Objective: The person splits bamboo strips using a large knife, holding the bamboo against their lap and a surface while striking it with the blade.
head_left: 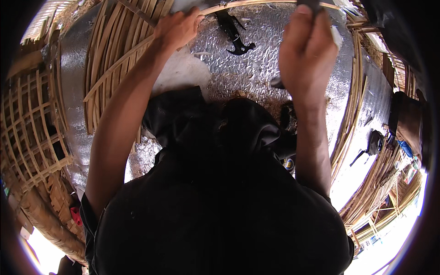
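My left hand [178, 31] is closed on a thin pale bamboo strip [250, 3], which runs across the top of the view. Closed round a dark knife-like tool [310, 4] is my right hand [306, 55], held higher and slightly blurred. The tool's dark upper part meets the strip at the top edge, and a dark rounded end [277, 83] shows below that hand; most of the tool is hidden by the fingers. Between the hands, a black claw hammer [234, 36] lies on the silvery foil mat [261, 59].
Loose bamboo strips [110, 50] lie left of my left arm, others [354, 105] to the right. A woven bamboo lattice [30, 123] stands at far left. A whitish pad [183, 71] lies before my dark-clothed legs. A bundle of thin strips [378, 183] is at lower right.
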`<move>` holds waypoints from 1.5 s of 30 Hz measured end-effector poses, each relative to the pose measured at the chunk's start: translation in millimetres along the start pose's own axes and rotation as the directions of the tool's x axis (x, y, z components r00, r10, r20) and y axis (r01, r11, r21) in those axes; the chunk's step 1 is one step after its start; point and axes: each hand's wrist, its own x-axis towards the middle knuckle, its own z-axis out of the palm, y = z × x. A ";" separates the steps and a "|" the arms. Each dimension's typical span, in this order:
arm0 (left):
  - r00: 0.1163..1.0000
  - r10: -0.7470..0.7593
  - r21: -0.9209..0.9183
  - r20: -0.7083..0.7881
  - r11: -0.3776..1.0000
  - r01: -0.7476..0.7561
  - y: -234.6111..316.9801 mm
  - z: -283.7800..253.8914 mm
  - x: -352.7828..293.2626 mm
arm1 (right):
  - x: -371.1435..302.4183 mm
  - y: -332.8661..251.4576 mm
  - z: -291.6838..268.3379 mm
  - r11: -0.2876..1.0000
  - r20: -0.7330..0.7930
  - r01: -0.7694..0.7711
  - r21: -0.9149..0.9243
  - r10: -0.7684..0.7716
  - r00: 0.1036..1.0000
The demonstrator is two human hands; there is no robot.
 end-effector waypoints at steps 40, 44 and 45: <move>0.997 0.050 0.005 0.064 0.999 -0.050 3.2 -4.7 -2.3 | -94.1 50.1 38.9 0.930 0.295 -0.233 -0.284 0.315 0.902; 0.997 0.034 -0.021 0.075 0.999 -0.032 5.3 -16.4 11.4 | -71.6 29.9 31.6 0.793 0.526 -0.472 -0.386 0.609 0.593; 0.990 0.016 -0.028 0.140 1.000 -0.013 11.3 -22.3 7.0 | -70.5 32.3 26.5 0.837 0.540 -0.423 -0.347 0.547 0.640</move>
